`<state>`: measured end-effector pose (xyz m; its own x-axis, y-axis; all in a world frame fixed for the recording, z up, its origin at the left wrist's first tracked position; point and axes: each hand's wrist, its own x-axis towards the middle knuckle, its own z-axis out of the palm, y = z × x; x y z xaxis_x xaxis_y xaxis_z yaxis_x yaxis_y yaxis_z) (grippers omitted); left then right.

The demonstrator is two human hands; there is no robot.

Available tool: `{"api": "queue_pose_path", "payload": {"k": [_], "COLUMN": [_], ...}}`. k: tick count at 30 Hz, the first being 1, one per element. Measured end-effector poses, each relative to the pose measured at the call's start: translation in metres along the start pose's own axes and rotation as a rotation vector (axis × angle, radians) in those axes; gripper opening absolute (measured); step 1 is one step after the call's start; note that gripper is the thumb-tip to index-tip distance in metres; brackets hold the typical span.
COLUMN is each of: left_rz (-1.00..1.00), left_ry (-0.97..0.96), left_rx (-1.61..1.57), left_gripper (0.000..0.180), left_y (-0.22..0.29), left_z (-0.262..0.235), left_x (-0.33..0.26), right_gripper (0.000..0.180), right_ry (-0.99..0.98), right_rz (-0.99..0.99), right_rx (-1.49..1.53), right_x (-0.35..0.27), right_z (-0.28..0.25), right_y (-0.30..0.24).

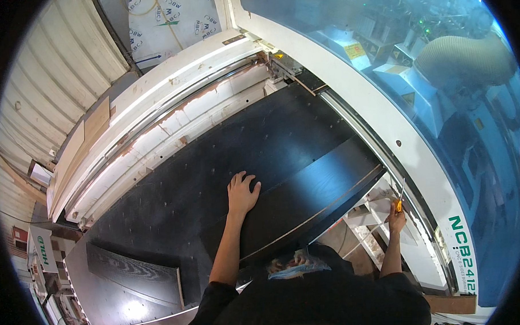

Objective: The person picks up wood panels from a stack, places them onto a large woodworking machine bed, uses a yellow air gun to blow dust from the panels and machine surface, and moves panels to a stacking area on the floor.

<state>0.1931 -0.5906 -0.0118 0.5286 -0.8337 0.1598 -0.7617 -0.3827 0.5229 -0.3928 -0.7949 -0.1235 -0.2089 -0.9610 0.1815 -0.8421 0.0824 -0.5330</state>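
Note:
A dark wood-grain board (315, 190) lies along the front of a black table (214, 150), its pale raw edge toward me. My left hand (243, 194) rests at the board's far edge with its fingers spread, and grips nothing. Off the board's right end, my right hand (395, 219) is closed round the orange handle of a screwdriver (399, 206). The screwdriver's thin metal shaft points up and away, beside the machine's rail.
Another dark wood-grain panel (135, 276) lies at the table's left. A white machine frame with a metal rail (359, 119) runs down the right, under a blue see-through cover (353, 56). A white beam (178, 105) borders the table's far side.

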Motion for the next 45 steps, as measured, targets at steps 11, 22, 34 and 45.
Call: {"api": "queue_pose_path", "payload": {"k": [11,22,34,45], "left_rz": [0.001,0.007,0.013,-0.016], "left_ry": [-0.018,-0.014,-0.031,-0.098], "left_rx": [0.014,-0.001,0.037,-0.166], "left_gripper": [0.04,0.039,0.038,0.045], "left_y": [0.002,0.0,0.0,-0.003], "left_z": [0.002,0.002,-0.002,-0.006], "left_x": [-0.001,-0.001,-0.004,0.023], "right_gripper": [0.064,0.061,0.04,0.046], "right_ry": [0.058,0.039,-0.395,-0.382], "right_rz": [-0.075,-0.08,0.041,-0.127], "right_rx": [-0.109,-0.063,0.568,0.38], "right_x": [0.007,-0.002,-0.011,-0.044], "right_z": [0.01,0.001,-0.038,-0.039], "right_y": [0.023,0.006,-0.189,-0.268]}}
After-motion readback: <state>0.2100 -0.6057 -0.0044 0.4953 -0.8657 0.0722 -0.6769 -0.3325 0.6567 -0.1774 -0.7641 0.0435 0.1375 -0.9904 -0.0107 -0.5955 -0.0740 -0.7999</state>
